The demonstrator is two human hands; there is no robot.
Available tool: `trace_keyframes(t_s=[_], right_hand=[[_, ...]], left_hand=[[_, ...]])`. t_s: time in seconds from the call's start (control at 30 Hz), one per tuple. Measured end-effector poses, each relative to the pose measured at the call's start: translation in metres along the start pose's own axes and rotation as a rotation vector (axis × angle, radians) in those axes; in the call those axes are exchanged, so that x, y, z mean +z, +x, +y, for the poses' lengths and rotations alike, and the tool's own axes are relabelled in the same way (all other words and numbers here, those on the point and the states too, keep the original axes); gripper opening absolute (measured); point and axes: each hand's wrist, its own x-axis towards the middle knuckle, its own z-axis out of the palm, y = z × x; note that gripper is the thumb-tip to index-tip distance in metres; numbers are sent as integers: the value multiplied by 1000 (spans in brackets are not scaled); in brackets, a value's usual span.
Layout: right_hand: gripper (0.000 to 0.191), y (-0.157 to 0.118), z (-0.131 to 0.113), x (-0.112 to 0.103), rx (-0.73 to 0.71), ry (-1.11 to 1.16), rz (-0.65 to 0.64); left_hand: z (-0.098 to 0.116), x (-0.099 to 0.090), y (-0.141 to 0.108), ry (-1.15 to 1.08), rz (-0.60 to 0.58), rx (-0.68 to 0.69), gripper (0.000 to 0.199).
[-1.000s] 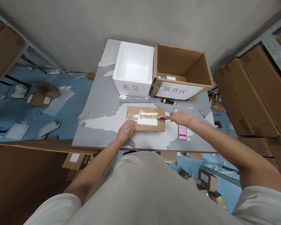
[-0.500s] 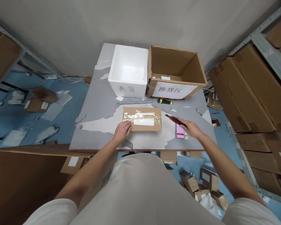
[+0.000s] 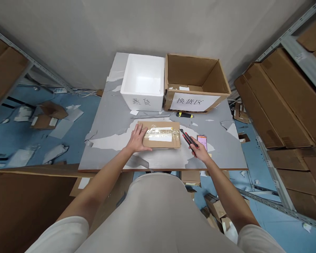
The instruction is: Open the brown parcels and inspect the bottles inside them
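Note:
A taped cardboard box (image 3: 147,143) with white labels lies flat on the table, its long side across my view. My left hand (image 3: 137,139) rests on its left end with the fingers spread over the top and the thumb along the near edge. In my right hand (image 3: 199,150) is a black and red utility knife (image 3: 189,138), gripped by the handle. The knife's tip is at the right end of the box; whether it touches the tape I cannot tell. Just beyond my right hand a phone (image 3: 202,140) with a pink screen lies on the table.
At the back of the table (image 3: 100,151) stand a white foam box (image 3: 142,102) and an open cardboard carton (image 3: 171,86), both with handwritten characters. A yellow and black cutter (image 3: 184,115) lies in front of them. Shelving with large cartons (image 3: 281,102) flanks the right side.
My right hand has brought the utility knife left, up to the right end of the box. My left hand has spread its fingers over the box's left end.

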Motion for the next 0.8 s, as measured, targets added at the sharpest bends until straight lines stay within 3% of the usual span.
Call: trace_keyframes(t_s=[0.17, 0.37, 0.6, 0.8], right_hand=[[72, 3, 0, -10, -11, -94, -43], [66, -4, -3, -23, -50, -203, -122], [67, -26, 5, -11, 6, -133, -276], [71, -40, 7, -32, 78, -100, -225]], left_hand=[[0, 5, 2, -41, 71, -16, 117], [0, 8, 0, -84, 50, -52, 121], [1, 9, -1, -123, 24, -108, 128], [0, 9, 0, -165, 10, -97, 128]])
